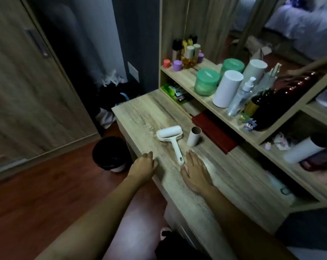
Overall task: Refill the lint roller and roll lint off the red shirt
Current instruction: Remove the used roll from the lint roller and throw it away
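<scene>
Crowding the shelf [232,117] behind the wooden desk [140,113] are two green jars [206,82], a white refill roll [227,89] standing upright, a clear spray bottle [241,96] and a dark bottle [267,111], all packed close together. A folded dark red cloth [213,132] lies under the shelf at the back of the desk, possibly the shirt, though that cannot be told for sure. A black bin [111,153] stands on the floor just beside the desk's left edge.

On the desk's bare middle lies the white lint roller [171,137]. Its roller head points away from the person and slightly left, and its handle runs back toward them, ending between the two hands. An empty cardboard core [194,136] stands upright just to the right of the roller head, apart from it, with its open end up.

The left hand [145,167] rests on the desk's near edge with fingers curled loosely, holding nothing. The right hand [195,173] lies flat on the desktop, palm down, fingers spread forward, its thumb just beside the tip of the handle; whether it touches cannot be told.
</scene>
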A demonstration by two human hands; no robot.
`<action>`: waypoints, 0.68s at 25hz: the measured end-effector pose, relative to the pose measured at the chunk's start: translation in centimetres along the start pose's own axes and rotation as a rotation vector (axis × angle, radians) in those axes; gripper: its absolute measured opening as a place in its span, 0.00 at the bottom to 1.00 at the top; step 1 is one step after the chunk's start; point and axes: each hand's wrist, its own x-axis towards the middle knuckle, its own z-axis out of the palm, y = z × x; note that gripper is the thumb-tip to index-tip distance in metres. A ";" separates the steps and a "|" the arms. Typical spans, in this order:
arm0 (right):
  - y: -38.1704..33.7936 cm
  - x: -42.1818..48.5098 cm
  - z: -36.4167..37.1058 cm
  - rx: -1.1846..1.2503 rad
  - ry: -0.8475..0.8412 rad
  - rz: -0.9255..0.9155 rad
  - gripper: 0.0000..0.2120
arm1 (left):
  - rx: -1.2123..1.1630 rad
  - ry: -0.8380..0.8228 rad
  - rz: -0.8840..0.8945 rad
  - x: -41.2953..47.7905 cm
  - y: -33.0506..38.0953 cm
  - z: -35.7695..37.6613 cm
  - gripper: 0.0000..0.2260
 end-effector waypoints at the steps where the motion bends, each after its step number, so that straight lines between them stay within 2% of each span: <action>1: 3.4 1.6 0.8 -0.006 -0.060 0.086 0.34 | -0.037 -0.035 -0.008 2.4 2.1 2.1 0.19; 2: 7.0 3.4 2.0 0.002 -0.054 0.140 0.34 | -0.089 -0.052 -0.044 5.1 4.0 4.8 0.18; 5: 10.0 4.8 3.7 -0.080 -0.035 0.206 0.34 | -0.233 -0.030 -0.179 7.5 7.0 6.1 0.17; 11: 8.4 4.5 4.3 -0.120 0.096 0.134 0.33 | -0.344 0.028 -0.345 9.7 8.0 5.8 0.22; 17: 8.2 4.3 4.9 -0.131 0.105 0.150 0.33 | -0.576 0.113 -0.446 10.4 8.5 6.7 0.19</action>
